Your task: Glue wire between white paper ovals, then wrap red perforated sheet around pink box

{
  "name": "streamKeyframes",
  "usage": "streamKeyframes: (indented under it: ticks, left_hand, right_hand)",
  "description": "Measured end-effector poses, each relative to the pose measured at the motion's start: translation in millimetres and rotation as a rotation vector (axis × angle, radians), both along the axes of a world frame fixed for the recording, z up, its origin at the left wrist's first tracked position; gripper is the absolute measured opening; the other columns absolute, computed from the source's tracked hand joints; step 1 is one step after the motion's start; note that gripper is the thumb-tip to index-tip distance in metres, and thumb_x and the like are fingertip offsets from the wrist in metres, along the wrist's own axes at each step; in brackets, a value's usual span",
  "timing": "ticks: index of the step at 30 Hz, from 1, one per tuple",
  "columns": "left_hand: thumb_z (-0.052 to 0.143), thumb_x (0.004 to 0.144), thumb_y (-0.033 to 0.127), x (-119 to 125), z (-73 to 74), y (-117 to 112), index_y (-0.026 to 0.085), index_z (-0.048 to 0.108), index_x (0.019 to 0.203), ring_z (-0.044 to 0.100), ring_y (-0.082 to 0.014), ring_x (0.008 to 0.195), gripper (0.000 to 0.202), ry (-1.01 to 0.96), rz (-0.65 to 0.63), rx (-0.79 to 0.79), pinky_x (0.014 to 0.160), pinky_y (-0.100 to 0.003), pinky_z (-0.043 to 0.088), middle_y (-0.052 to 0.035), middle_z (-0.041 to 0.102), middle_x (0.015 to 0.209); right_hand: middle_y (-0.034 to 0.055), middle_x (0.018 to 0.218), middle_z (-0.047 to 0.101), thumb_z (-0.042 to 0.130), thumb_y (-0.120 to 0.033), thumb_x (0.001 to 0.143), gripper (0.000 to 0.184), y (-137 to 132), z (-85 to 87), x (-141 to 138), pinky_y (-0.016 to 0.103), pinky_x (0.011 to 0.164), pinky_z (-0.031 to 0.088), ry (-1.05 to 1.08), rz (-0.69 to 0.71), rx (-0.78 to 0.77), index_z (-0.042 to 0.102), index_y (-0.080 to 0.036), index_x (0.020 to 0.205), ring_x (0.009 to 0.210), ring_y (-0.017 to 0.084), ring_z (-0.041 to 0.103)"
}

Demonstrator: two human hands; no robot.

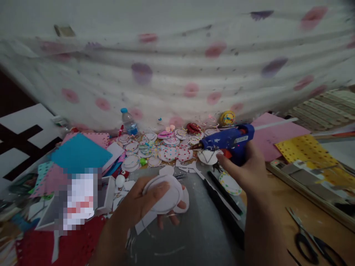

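My left hand (144, 201) pinches a white round paper disc (163, 195) between thumb and fingers. A second white piece (183, 201) shows behind it, and a thin outline runs inside the rim of the front one. My right hand (249, 171) is closed on the handle of a blue glue gun (227, 139). Its nozzle points left, over the finished-looking decorated discs, and a pale glue stick (276, 123) sticks out of the back. The fingers behind the handle are partly hidden. Below the gun lies a white disc (208, 157) with dark lines on it.
Decorated round discs (169, 152) are heaped along the back. A water bottle (129, 122) stands behind them. Black-handled scissors (307, 240) lie at front right, and a black pen (224, 192) lies on the grey mat (194, 236). Coloured sheets (81, 153) and a white box (107, 195) crowd the left.
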State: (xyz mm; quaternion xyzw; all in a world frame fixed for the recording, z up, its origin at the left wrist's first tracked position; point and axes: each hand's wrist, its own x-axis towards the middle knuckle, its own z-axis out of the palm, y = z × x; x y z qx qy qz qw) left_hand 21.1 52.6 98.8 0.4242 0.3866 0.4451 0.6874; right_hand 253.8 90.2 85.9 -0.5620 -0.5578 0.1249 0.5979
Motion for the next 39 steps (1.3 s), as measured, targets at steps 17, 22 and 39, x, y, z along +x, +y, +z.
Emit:
streamKeyframes:
  ticks: [17, 22, 39]
  left_hand:
    - [0.066, 0.071, 0.029, -4, 12.5, 8, 0.012, 0.063, 0.07, 0.062, -0.0147, 0.049, 0.017, 0.098, 0.126, 0.023, 0.043, -0.02, 0.044, -0.005, 0.068, 0.059]
    - [0.063, 0.069, 0.033, -9, 13.3, 5, 0.014, 0.06, 0.061, 0.052, -0.0098, 0.037, 0.021, 0.16, 0.185, 0.021, 0.038, -0.02, 0.037, -0.0029, 0.065, 0.05]
    - [0.053, 0.087, 0.038, -15, 3.3, -10, 0.019, 0.058, 0.084, 0.057, -0.0104, 0.048, 0.019, 0.648, -0.013, 0.346, 0.043, -0.018, 0.04, 0.0017, 0.062, 0.061]
  right_hand:
    - [-0.0033, 0.062, 0.051, 0.062, -0.026, 0.07, 0.016, -16, 18.7, -14, 0.02, 0.042, 0.035, -0.149, 0.066, -0.005, 0.054, -0.019, 0.082, 0.047, 0.009, 0.041]
    - [-0.0036, 0.062, 0.052, 0.064, -0.027, 0.071, 0.019, -24, 16.4, -13, 0.019, 0.042, 0.038, -0.213, 0.049, 0.007, 0.054, -0.02, 0.085, 0.046, 0.009, 0.045]
    - [-0.0056, 0.054, 0.046, 0.064, -0.028, 0.068, 0.017, -25, 19.0, -24, 0.017, 0.036, 0.034, -0.22, 0.019, -0.003, 0.05, -0.021, 0.074, 0.04, 0.008, 0.042]
